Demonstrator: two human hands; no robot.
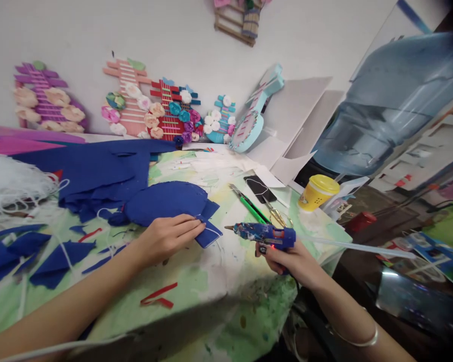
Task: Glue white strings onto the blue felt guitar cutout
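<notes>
My right hand (pixel 287 260) is wrapped round the grip of a blue hot glue gun (pixel 266 235). Its metal nozzle points left, a small red light glows on it, and a long clear glue stick (pixel 362 246) sticks out of the back. My left hand (pixel 169 235) is closed on a blue felt shape (pixel 169 201) with a wide rounded body, its fingers pressed over the narrow end near the table's front. A thin white line of glue or cord (pixel 211 229) runs along that end, just left of the nozzle. My left thumb is hidden.
Blue felt scraps (pixel 60 261), white cord (pixel 15 186) and red strips (pixel 160 296) lie on the paint-stained table. Scissors (pixel 276 215), green pen (pixel 252 208), phone (pixel 259 189) and yellow tub (pixel 319 192) stand or lie right. Decorated guitar shapes (pixel 128 100) lean against the wall.
</notes>
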